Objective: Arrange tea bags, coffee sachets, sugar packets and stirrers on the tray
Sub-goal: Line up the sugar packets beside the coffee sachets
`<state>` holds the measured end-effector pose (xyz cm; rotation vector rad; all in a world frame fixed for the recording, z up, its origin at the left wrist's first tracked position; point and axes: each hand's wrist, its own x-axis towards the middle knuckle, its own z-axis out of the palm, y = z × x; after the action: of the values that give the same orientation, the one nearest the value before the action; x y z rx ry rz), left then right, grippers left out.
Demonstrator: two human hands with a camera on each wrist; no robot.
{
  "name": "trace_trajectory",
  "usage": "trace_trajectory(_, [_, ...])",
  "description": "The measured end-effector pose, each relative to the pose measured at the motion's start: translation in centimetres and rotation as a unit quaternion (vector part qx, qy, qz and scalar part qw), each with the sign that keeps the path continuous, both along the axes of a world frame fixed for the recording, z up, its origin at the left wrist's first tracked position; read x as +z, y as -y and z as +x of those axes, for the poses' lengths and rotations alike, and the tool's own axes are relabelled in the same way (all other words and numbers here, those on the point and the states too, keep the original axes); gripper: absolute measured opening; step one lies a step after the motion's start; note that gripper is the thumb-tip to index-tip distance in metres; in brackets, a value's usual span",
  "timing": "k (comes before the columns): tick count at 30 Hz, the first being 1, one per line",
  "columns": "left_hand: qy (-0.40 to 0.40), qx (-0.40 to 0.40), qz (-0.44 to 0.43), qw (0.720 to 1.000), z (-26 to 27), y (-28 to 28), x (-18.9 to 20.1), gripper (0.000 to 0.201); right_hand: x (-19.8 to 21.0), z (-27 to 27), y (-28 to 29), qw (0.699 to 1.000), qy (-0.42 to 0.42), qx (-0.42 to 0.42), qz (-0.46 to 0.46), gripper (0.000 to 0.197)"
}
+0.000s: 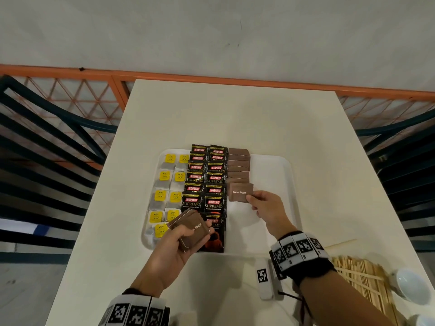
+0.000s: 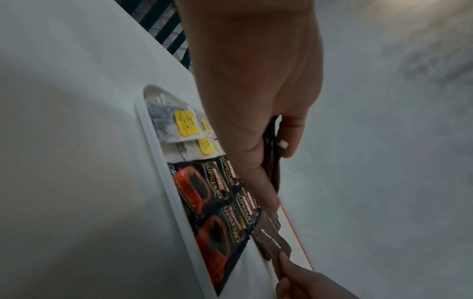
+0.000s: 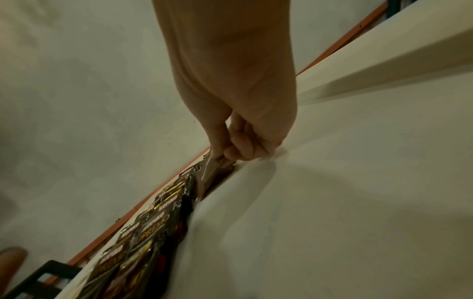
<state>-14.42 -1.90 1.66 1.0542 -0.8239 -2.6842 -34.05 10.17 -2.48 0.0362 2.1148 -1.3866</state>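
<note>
A white tray (image 1: 277,175) lies mid-table. Its left side holds yellow-tagged tea bags (image 1: 164,176), then two columns of black coffee sachets (image 1: 213,184), then a column of brown sugar packets (image 1: 239,165). My right hand (image 1: 263,205) pinches one brown sugar packet (image 1: 240,192) at the near end of that column, low over the tray. My left hand (image 1: 186,234) grips a stack of brown sugar packets (image 1: 191,229) above the tray's near left part. In the left wrist view the stack (image 2: 271,168) shows edge-on between thumb and fingers, and the pinched packet (image 2: 271,239) appears beyond.
Wooden stirrers (image 1: 362,276) lie piled at the table's near right, beside white cups (image 1: 410,284). A small white device (image 1: 263,278) with a marker sits near the front edge. Dark slatted chairs (image 1: 47,147) flank the table (image 1: 235,114). The tray's right part is bare.
</note>
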Motion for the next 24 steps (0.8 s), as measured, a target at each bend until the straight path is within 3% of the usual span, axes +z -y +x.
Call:
trace_trajectory(7, [0.027,-0.014,-0.069,0.997,-0.1,-0.2,-0.2,0.036,-0.5,0.1,0.9,0.990,-0.103,0.023,0.096,0.019])
trace_trajectory(15, [0.032,0.006,-0.082,0.996,-0.5,-0.5,-0.3,0.040,-0.8,0.4,1.1,0.983,-0.134,0.018,0.124,0.018])
trace_trajectory(20, [0.047,0.002,-0.119,0.992,-0.5,-0.6,-0.3,0.030,0.0,1.0,1.0,0.978,-0.166,0.024,0.124,0.026])
trace_trajectory(24, [0.070,0.003,-0.160,0.985,-0.5,-0.6,-0.7,0.029,2.1,3.4,0.6,0.979,-0.155,0.117,0.059,0.018])
